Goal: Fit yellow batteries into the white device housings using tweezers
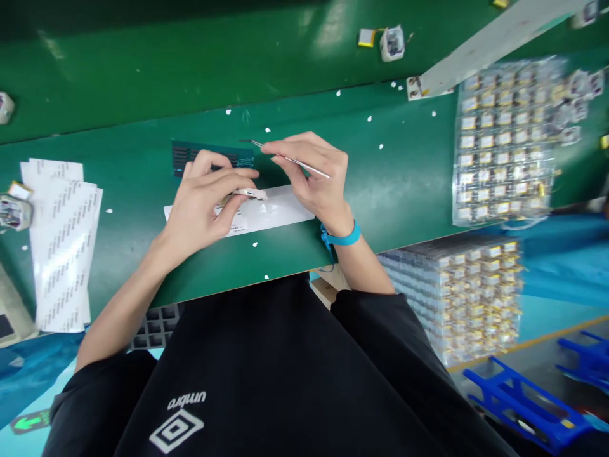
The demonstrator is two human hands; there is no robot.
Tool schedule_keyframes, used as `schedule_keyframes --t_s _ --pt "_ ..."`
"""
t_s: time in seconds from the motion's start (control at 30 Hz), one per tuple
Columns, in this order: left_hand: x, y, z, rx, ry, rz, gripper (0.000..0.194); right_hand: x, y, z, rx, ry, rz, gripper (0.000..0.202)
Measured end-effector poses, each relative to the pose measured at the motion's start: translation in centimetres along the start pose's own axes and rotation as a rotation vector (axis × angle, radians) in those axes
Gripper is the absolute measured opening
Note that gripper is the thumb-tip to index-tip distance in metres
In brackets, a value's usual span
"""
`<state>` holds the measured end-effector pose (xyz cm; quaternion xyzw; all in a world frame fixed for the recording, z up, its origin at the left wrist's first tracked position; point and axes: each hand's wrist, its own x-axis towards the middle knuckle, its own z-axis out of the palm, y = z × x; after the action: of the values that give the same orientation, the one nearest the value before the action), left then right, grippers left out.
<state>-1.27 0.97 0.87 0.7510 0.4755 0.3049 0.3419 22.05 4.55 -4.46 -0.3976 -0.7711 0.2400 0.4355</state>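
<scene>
My left hand (202, 193) pinches a small white plastic part (252, 192), seen nearly edge-on, between thumb and fingers. My right hand (316, 171) grips slim metal tweezers (297, 162), their dark tip pointing left, above and apart from the white part. A white label sheet (285, 206) with small print lies flat beneath both hands. Behind my left hand is a sheet of black strip-shaped pieces (185, 158) on a teal backing, partly covered by the fingers. A blue strap (349, 236) circles my right wrist.
More label sheets (61, 254) lie at the left. A clear tray of small yellow-and-white units (497, 143) sits on the right, near a slanted metal post (476, 54). Stacked trays (466, 298) stand below the bench edge. White specks dot the green bench (404, 184).
</scene>
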Motion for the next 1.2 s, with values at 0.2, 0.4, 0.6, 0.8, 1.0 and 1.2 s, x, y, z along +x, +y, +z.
schedule_keyframes --t_s 0.2,0.4,0.6,0.8,1.0,1.2 --pt "0.8 -1.3 -0.8 -0.524 0.392 -0.404 0.022 -0.3 -1.7 -0.3 -0.025 0.090 -0.128 0.026" --pt "0.5 -2.4 0.0 -0.676 0.218 -0.519 0.018 -1.2 -2.2 1.2 -0.112 -0.087 -0.223 0.028" --pt "0.2 -1.0 1.1 -0.774 0.369 -0.628 0.021 -1.2 -2.5 1.5 -0.152 -0.167 -0.269 0.026" --pt "0.2 -1.0 1.5 -0.800 0.389 -0.646 0.030 -1.2 -3.0 1.2 -0.193 -0.195 -0.292 0.031" --pt "0.2 -1.0 1.8 -0.774 0.378 -0.671 0.042 -1.3 -3.1 1.2 -0.225 -0.194 -0.311 0.028" --pt "-0.1 -1.1 1.8 -0.723 0.327 -0.632 0.048 -1.5 -2.8 1.4 -0.220 -0.177 -0.338 0.026"
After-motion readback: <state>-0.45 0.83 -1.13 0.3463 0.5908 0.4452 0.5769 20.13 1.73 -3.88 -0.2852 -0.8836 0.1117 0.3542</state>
